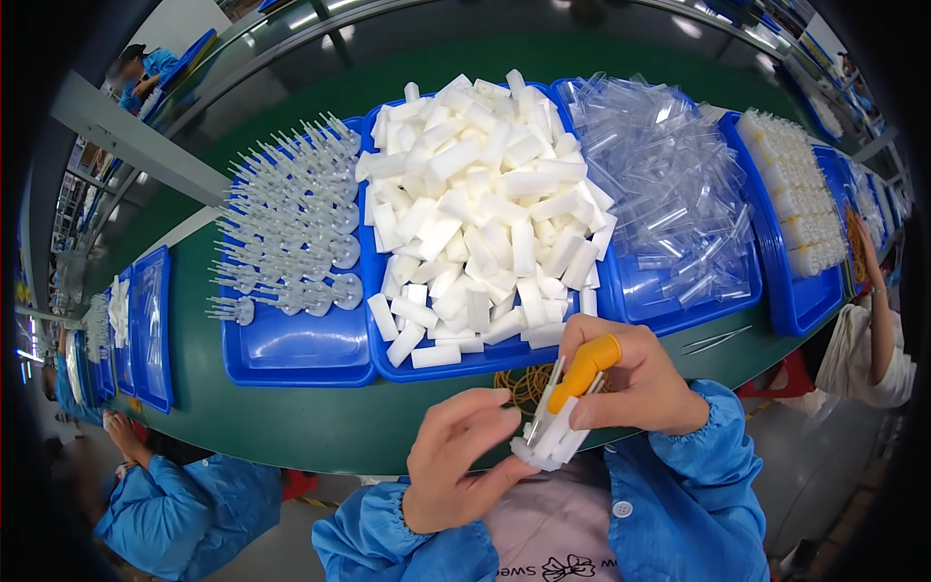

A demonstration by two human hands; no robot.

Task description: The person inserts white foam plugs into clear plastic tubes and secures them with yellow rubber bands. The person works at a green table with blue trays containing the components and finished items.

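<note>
My left hand (456,461) holds a small bundle of white foam sticks (553,441) by its lower end, close to my chest. My right hand (630,373), with an orange rubber cot (585,367) on the forefinger, grips metal tweezers (543,407) whose tips press into the bundle. Just beyond my hands a blue tray (475,364) is heaped with white foam sticks (485,204). Both sleeves are blue.
A blue tray (291,349) at the left holds clear plastic stemmed parts (291,233); one to the right (679,296) holds clear tubes (659,175). A far-right tray (790,301) carries rows of white pieces. Spare tweezers (716,339) and rubber bands (519,383) lie on the green belt (310,427). Co-workers sit left (184,504) and right (873,339).
</note>
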